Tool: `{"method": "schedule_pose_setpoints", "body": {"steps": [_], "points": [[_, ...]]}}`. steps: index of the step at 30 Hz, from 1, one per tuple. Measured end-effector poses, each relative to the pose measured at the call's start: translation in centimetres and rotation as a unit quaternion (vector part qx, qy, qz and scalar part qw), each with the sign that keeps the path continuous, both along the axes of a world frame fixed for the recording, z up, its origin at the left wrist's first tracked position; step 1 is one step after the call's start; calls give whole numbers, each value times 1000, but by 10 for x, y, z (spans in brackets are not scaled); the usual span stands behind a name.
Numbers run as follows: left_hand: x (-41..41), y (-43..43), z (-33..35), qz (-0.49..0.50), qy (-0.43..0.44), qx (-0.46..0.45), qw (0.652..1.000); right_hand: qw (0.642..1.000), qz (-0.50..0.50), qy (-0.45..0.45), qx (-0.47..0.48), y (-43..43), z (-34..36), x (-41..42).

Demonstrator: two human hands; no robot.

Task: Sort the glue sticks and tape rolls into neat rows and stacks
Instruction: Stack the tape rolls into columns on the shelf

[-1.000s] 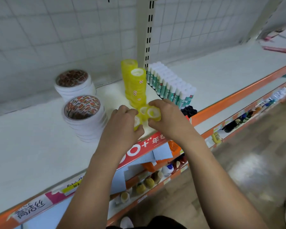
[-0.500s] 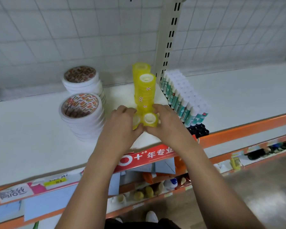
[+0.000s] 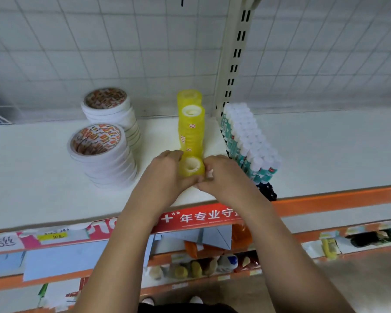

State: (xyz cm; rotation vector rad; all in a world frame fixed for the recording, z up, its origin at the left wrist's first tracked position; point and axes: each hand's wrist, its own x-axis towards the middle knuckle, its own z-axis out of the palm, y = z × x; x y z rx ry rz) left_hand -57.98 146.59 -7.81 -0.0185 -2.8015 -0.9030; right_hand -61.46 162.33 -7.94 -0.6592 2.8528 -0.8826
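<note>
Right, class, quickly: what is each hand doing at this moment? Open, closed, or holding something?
Left hand: holding the yellow tape, gripped from its left side.
Right hand: holding the same tape, gripped from its right side.

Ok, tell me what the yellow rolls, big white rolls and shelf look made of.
Yellow rolls: glossy translucent plastic film, seemingly; the tint glows and white cores show. Big white rolls: matte paper-like layers, probably with a printed card insert. Shelf: smooth white, likely painted metal; flat, even surface.
</note>
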Motion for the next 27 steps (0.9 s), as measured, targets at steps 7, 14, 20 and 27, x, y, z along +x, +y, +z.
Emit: {"method": "schedule_pose_setpoints", "body": {"steps": [7,14,20,27], "points": [[6,-9,-4,-4,-44,-15,999,1000,20,-9,-2,4,3,-7],[0,-4,-3,0,-62,-39,997,999,35,-34,8,4,7,-13],[1,3,0,-6,-80,-88,993,998,37,-40,35,0,7,-15],[0,10,2,0,-94,-124,988,998,21,-47,24,-2,5,-17]]}}
